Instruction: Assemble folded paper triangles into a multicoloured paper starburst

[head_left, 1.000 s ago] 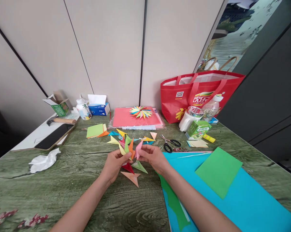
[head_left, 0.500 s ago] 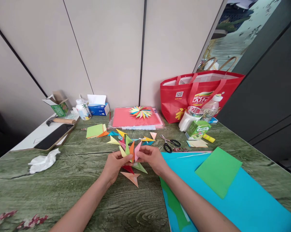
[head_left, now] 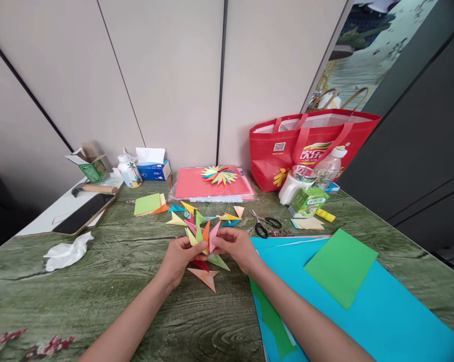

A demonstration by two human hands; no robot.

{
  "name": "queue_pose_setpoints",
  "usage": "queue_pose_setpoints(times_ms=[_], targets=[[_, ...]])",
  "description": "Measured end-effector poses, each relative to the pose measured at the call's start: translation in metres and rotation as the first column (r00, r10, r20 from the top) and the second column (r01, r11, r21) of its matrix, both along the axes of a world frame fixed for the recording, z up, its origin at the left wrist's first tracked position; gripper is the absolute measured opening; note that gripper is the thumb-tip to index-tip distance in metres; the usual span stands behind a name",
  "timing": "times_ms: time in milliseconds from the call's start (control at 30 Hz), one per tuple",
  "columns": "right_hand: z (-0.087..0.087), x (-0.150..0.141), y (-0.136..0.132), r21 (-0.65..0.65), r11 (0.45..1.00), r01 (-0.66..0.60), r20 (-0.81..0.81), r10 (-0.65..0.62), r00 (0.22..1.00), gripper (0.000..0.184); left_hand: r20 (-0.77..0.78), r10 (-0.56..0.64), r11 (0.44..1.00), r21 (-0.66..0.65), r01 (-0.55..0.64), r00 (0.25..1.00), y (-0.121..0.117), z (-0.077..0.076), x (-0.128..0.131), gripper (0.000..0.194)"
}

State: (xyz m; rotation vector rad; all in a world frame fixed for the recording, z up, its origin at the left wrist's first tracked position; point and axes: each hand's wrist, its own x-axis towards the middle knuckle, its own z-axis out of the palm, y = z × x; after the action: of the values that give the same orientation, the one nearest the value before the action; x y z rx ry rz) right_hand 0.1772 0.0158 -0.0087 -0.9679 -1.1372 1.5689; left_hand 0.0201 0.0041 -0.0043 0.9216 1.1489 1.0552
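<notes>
Between my two hands is a fan of folded paper pieces (head_left: 199, 235) in yellow, green, orange and pink, their points spread upward. My left hand (head_left: 180, 256) pinches its lower left side, thumb in front near the orange piece. With thumb and fingers closed, my right hand (head_left: 235, 247) grips the pink folded piece (head_left: 214, 235) on the right of the fan. Loose folded pieces lie around the hands: a peach one (head_left: 205, 277) in front, a light green one (head_left: 218, 261) below, and several more behind. The fingertips hide where the pieces join.
A finished paper ring (head_left: 219, 175) lies on red paper packs (head_left: 189, 185) at the back. Scissors (head_left: 265, 224) and blue sheets (head_left: 348, 296) with a green square (head_left: 342, 269) are to the right. Crumpled tissue (head_left: 68, 252) and a phone (head_left: 85, 213) are left; a red bag (head_left: 268, 166) stands behind.
Almost nothing differs. My right fingers and the pink piece have shifted very slightly toward the left; the fan stays in both hands.
</notes>
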Motion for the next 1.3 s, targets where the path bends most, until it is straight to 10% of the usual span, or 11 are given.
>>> queue_pose_setpoints(times_ms=[1300], targets=[[0.003,-0.011,-0.007,0.015,0.991,0.134,0.006,-0.134,0.991,0.029,0.039,-0.013,1.0,-0.024,0.014,0.999,-0.001,0.002,0.004,0.021]])
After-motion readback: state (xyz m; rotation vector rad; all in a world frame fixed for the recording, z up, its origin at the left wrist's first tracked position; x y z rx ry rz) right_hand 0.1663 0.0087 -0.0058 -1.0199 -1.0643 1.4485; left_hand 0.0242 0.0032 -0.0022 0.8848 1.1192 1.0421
